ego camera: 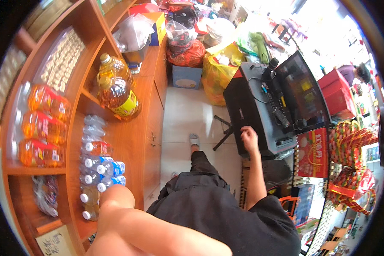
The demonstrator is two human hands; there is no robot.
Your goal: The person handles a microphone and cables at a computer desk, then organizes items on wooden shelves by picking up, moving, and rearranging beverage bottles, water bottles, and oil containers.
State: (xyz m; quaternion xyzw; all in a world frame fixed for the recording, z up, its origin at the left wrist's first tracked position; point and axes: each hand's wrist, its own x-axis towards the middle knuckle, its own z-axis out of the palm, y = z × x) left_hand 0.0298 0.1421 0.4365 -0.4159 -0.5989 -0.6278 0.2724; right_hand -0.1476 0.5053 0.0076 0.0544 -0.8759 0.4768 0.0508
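Note:
My left hand is out of view; only the bent left arm (166, 227) shows at the bottom, its elbow close to several plastic bottles (112, 169) with white caps. My right hand (249, 139) hangs with fingers loosely curled and nothing visible in it. It is in front of a large black speaker cabinet (243, 105), and I cannot tell whether it touches it. On the cabinet's top lie a remote control (281, 116) and microphones (272, 65), beside an upright dark screen (304, 92). On the left, large oil bottles (121, 99) stand on the wooden cabinet top (144, 86).
A black stand's legs (224, 132) reach onto the tiled floor (179, 115). A yellow bag (219, 80), a red bag (188, 54) and a blue-grey box (187, 76) crowd the aisle's far end. Shelves (80, 86) line the left. Another person (352, 73) is at the far right.

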